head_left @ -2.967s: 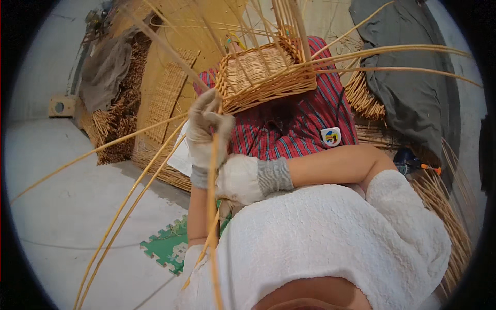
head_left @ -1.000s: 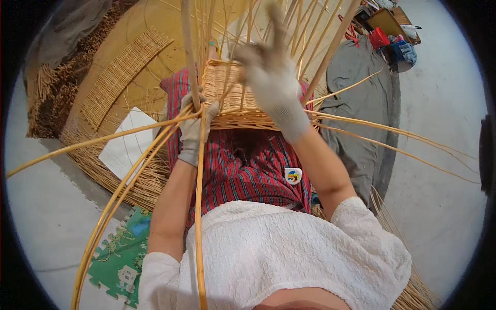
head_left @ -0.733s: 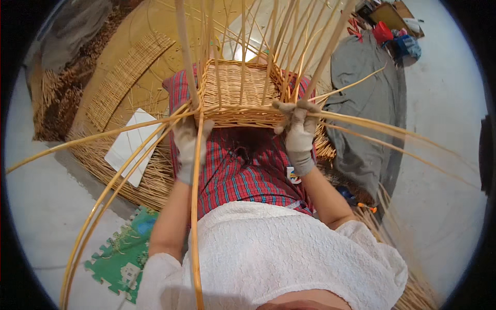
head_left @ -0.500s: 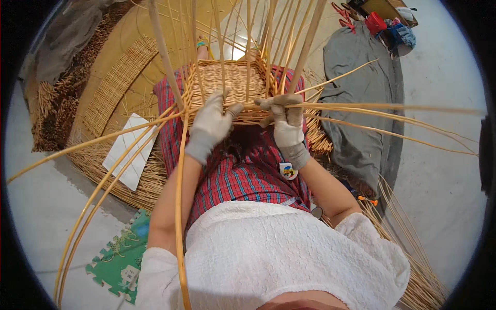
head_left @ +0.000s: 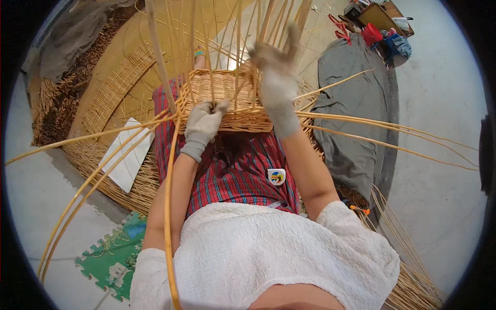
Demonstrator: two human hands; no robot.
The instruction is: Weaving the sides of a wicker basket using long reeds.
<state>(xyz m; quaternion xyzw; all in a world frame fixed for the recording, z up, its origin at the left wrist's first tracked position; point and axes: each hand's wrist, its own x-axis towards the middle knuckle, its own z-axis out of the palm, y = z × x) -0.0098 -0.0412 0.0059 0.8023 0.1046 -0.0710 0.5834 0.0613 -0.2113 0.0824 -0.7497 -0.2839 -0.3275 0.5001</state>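
A small wicker basket (head_left: 217, 85) with many tall upright stakes rests on my lap over red striped trousers (head_left: 232, 175). Long loose canes (head_left: 93, 134) stick out sideways from its corners and curve outward. My left hand (head_left: 204, 124), in a pale glove with a grey cuff, is closed on the basket's near rim left of centre, beside a stake. My right hand (head_left: 279, 77), gloved likewise, is raised over the basket's right end among the stakes; its fingers are smeared by motion.
A woven panel (head_left: 119, 85), dark bundled sticks (head_left: 57, 108) and a white board (head_left: 126, 152) lie on the left, with a green foam mat (head_left: 108, 258) nearer. Grey cloth (head_left: 349, 155) lies on the right, red and blue items (head_left: 382, 39) behind it, more canes (head_left: 408, 279) near me.
Since half a second ago my right hand has lifted from the near rim up among the stakes. My left hand still grips the rim; earlier it was at the left corner.
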